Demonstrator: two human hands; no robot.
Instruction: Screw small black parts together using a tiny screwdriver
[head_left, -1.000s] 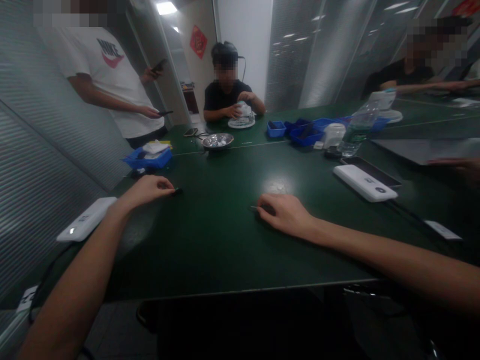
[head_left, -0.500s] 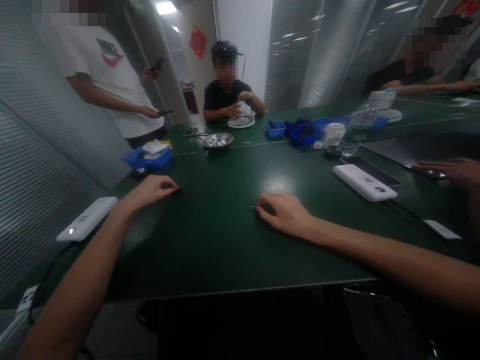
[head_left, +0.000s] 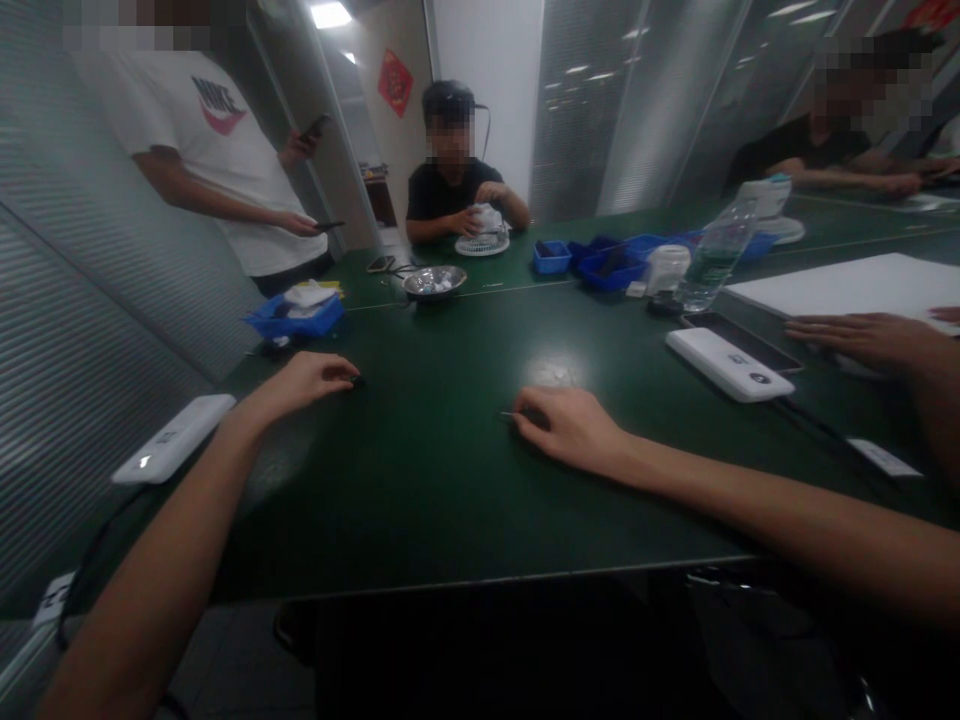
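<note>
My left hand (head_left: 315, 380) rests on the green table (head_left: 427, 470), its fingertips pinched on a small dark piece (head_left: 358, 380) too small to name. To the right, my right hand (head_left: 570, 428) lies on its side against the tabletop with thumb and forefinger pressed together. A thin, pale, pin-like piece (head_left: 505, 414) sticks out leftward from that pinch. The hands are well apart, with bare table between them.
A white power bank (head_left: 176, 437) lies beside my left forearm, another power bank (head_left: 727, 365) beyond my right one. Farther back are a blue tray (head_left: 304, 320), a metal bowl (head_left: 435, 285) and a bottle (head_left: 712, 260). A co-worker's hand (head_left: 862, 335) is at the right.
My hands have barely moved. At the right, a flat white surface now shows where a dark one lay, and the co-worker's hand there has shifted left.
</note>
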